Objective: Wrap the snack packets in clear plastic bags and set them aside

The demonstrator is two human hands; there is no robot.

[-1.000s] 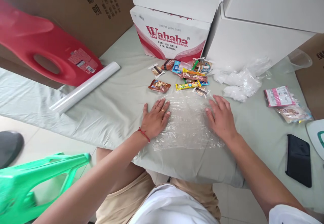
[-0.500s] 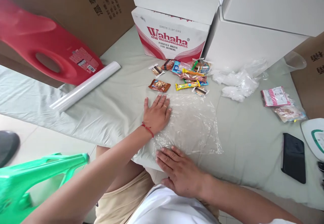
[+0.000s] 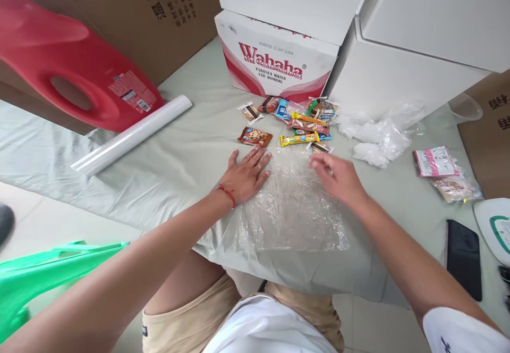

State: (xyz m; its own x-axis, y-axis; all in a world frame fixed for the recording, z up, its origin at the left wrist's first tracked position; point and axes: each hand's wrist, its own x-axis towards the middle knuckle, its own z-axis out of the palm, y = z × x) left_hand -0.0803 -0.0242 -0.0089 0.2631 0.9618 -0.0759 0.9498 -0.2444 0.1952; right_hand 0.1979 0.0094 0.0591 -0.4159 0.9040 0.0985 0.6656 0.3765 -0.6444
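1. Pale green cloth covers the tabletop (image 3: 179, 167), with cartons stacked along its far edge.
2. One carton (image 3: 274, 58) reads "Wahaha, purified water for drinking" in red.
3. A clear plastic sheet (image 3: 292, 209) lies flat at the near edge.
4. The left hand (image 3: 245, 175) rests spread and flat on the sheet's left side.
5. The right hand (image 3: 337, 177) hovers over the sheet's far right part, fingers loosely curled, holding nothing.
6. Wrapped snacks (image 3: 300, 124) lie just beyond the sheet; their print is too small to read.
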